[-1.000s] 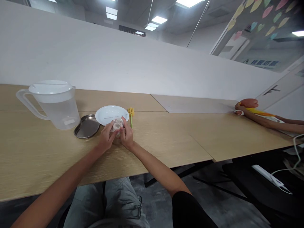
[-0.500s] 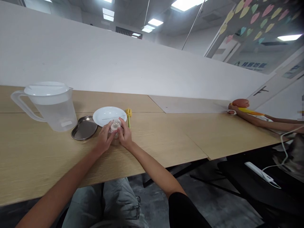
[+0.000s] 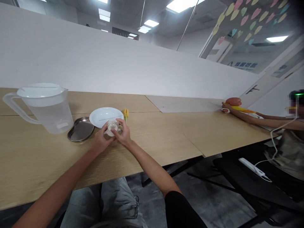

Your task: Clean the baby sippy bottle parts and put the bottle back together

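Between my two hands, in front of the white plate's near rim, is a small clear round container [image 3: 112,127] with a paler ring in its top. Its exact kind is hard to make out. My left hand [image 3: 102,138] curves round its left side, thumb at the near edge. From the right, my right hand [image 3: 123,133] grips it, fingers at the far rim and thumb on the near side. My fingers hide its lower part. The white plate [image 3: 101,116] lies just beyond, with a yellow flower-like thing on a green stem [image 3: 125,112] at its right edge.
A translucent lidded pitcher [image 3: 51,110] stands at the left, beside a kidney-shaped metal tray [image 3: 81,129]. At the far right another person's arms [image 3: 258,120] reach over the table to a doll [image 3: 234,101]. A white power strip [image 3: 253,167] lies on a black chair.
My fingers have shifted on the clear container, and more of its round top shows between them. The view has turned slightly, so the table things sit a little further left.
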The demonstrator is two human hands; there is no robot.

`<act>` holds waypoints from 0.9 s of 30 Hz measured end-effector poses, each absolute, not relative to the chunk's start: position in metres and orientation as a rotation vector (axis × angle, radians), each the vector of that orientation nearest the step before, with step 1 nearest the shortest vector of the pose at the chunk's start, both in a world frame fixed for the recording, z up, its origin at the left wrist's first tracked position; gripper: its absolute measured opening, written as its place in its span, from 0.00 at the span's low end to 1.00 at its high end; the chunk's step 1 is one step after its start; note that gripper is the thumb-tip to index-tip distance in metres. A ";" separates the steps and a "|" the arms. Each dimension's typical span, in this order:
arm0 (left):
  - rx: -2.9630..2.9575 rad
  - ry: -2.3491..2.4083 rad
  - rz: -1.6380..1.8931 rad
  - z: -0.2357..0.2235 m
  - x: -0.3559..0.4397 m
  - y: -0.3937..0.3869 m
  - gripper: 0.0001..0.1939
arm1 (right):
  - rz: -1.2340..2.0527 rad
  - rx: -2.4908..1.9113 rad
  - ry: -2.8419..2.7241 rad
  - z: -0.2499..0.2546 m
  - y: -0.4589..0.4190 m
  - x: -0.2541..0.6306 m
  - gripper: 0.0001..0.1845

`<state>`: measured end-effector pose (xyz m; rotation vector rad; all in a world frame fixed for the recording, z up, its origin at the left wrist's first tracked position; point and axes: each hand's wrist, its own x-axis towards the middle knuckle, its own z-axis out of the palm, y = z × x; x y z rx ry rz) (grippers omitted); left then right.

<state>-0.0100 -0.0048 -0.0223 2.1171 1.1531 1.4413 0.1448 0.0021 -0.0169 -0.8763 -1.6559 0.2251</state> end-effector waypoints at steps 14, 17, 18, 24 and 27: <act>2.166 1.174 1.493 -0.026 -0.008 -0.004 0.35 | 0.279 -0.883 -1.610 -0.016 0.002 0.145 0.31; 2.176 1.160 1.508 -0.026 -0.008 -0.004 0.36 | 0.294 -0.873 -1.602 -0.015 0.002 0.145 0.33; 2.179 1.154 1.510 -0.026 -0.008 -0.005 0.36 | 0.298 -0.867 -1.600 -0.015 0.002 0.145 0.33; 2.198 1.141 1.497 -0.024 -0.007 -0.006 0.37 | 0.311 -0.873 -1.600 -0.013 0.001 0.145 0.34; 2.202 1.133 1.493 -0.024 -0.006 -0.007 0.39 | 0.334 -0.869 -1.567 -0.013 0.001 0.144 0.34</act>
